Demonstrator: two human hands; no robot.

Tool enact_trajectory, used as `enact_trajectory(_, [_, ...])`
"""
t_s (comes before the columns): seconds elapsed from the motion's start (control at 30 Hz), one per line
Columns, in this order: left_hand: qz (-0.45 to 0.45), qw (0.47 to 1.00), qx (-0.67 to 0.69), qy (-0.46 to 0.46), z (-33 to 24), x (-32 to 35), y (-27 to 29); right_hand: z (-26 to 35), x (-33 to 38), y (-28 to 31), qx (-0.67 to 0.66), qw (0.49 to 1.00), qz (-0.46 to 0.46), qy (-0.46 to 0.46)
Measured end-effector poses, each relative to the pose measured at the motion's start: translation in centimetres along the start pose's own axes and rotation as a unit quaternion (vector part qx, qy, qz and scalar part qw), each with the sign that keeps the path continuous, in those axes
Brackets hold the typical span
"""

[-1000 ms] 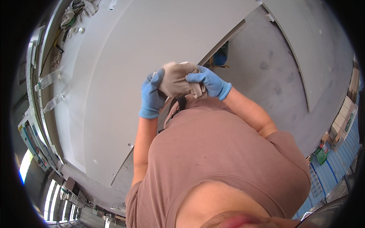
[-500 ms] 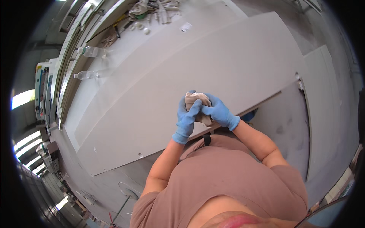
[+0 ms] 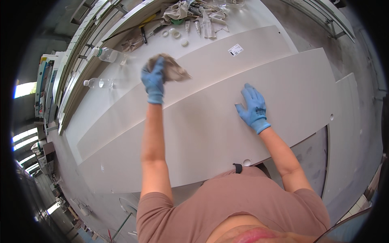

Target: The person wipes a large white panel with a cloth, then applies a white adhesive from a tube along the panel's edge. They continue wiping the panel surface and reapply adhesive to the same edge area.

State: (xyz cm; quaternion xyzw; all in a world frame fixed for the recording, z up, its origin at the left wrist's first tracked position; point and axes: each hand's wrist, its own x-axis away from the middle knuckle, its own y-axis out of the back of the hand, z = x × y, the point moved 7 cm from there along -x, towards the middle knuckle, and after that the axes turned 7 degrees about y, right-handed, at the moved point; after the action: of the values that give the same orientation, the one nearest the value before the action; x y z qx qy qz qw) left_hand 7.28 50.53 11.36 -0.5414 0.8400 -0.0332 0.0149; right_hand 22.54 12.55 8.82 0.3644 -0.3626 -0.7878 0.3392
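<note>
Cloth of crumpled beige fabric (image 3: 173, 71) was over pale-grey rear panel (image 3: 214, 60) near curved edge, contact unclear; left blue-gloved hand (image 3: 154, 80) had grip closed on it, likely for control. I had right blue-gloved hand (image 3: 254, 106) splayed wide on smooth grey front panel (image 3: 202, 125), seemingly for support.

The person wears a shirt (image 3: 239, 198) of dull brownish-pink colour, in plain, soft-looking cloth, with a wide rounded neckline (image 3: 239, 213). The left sleeve (image 3: 156, 212) and the right sleeve (image 3: 310, 206) of this shirt are both short — so the forearms (image 3: 154, 137) beyond them are bare. Farther out from the shirt, the left gloved hand (image 3: 153, 81) and the right gloved hand (image 3: 254, 106) show the same light blue, each with a close-fitting cuff (image 3: 260, 126). Near this cuff, on the right one's back, is a dark print (image 3: 260, 111). At the shirt's far edge a short black strap (image 3: 238, 168) shows — its fastening I cannot tell.
</note>
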Motion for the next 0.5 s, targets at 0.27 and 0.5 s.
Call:
enact_trajectory(0.27, [-0.147, 0.716, -0.619, -0.289, 1.2, -13.7, -4.6, -0.7, -0.2, -1.8, 0.032, 0.999, -0.011, 0.034])
enact_trajectory(0.5, [0.015, 0.746, -0.651, -0.14, 9.4, -14.1, -19.4, -0.5, -1.0, -1.8, 0.046, 0.998, 0.004, 0.035])
